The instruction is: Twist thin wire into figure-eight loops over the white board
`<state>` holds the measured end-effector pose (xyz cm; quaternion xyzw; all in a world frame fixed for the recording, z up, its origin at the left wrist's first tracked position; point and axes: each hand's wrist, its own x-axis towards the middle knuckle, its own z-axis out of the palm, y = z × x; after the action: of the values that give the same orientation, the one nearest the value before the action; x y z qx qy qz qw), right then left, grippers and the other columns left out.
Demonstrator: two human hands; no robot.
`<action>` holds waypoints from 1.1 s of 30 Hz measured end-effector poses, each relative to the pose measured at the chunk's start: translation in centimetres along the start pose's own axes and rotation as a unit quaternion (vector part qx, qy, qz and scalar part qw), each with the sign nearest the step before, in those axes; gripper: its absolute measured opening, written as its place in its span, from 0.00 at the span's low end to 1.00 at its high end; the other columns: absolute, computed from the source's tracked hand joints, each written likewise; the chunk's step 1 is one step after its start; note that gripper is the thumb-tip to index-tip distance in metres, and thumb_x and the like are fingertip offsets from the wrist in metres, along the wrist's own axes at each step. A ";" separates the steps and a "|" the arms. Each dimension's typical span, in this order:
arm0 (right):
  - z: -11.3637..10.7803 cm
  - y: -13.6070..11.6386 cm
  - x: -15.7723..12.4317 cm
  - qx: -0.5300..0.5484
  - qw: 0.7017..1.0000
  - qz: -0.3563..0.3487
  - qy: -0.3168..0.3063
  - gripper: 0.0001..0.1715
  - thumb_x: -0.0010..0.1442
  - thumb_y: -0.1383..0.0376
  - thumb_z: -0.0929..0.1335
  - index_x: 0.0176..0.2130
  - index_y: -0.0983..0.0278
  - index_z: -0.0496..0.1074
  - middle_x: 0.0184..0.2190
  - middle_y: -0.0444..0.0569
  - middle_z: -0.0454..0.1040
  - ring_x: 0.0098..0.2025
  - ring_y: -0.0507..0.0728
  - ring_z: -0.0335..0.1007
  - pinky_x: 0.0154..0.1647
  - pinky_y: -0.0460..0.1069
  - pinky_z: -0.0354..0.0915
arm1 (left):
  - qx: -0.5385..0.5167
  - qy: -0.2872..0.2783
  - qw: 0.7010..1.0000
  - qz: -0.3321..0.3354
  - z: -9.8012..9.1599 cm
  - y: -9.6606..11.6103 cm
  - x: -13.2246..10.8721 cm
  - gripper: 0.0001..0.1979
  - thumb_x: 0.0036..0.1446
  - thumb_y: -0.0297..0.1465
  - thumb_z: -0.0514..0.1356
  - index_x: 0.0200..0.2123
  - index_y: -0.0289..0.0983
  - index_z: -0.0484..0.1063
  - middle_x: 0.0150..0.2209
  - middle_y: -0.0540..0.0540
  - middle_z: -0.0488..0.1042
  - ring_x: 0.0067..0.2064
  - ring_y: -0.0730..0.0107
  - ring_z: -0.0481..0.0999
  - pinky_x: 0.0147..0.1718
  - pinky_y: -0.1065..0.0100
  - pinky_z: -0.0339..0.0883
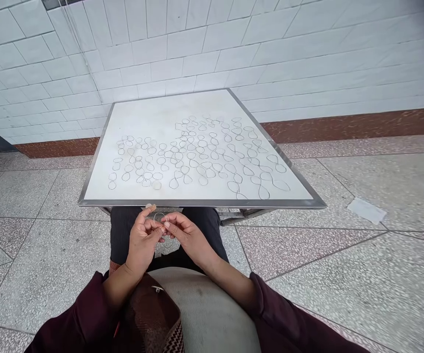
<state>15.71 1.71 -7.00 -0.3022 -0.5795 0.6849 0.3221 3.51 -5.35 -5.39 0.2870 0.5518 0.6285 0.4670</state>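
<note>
Between my hands, just in front of the table's near edge, is a thin wire loop (159,214), partly hidden by the fingers. My left hand (144,240) pinches it between thumb and fingers, with the index finger raised toward the table. From the other side my right hand (186,236) pinches the same wire, its thumb and fingertips meeting the left ones. On the white tabletop (145,117) lie several twisted wire loops (197,152), many shaped like a figure eight, smaller at the left and larger at the right.
A grey metal rim (204,203) edges the table, which stands near a white tiled wall (197,49). My legs (204,230) reach under it. A brown bag (153,314) rests on my lap. A white paper (367,210) lies on the speckled floor (344,269) at right.
</note>
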 end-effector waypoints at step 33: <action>-1.5 0.6 -0.3 -0.173 0.983 -0.068 0.005 0.07 0.61 0.61 0.68 0.39 0.60 0.74 0.30 0.45 0.71 0.30 0.54 0.68 0.31 0.48 0.65 | 0.100 -0.065 0.991 -0.057 -0.4 -0.7 -0.4 0.36 0.51 0.26 0.63 0.64 0.35 0.58 0.26 0.54 0.72 0.25 0.74 0.68 0.27 0.70 0.65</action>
<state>17.02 2.31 -7.78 -0.3167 -0.7068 0.5492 0.3137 3.50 -5.90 -6.11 0.3406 0.5961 0.5221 0.5060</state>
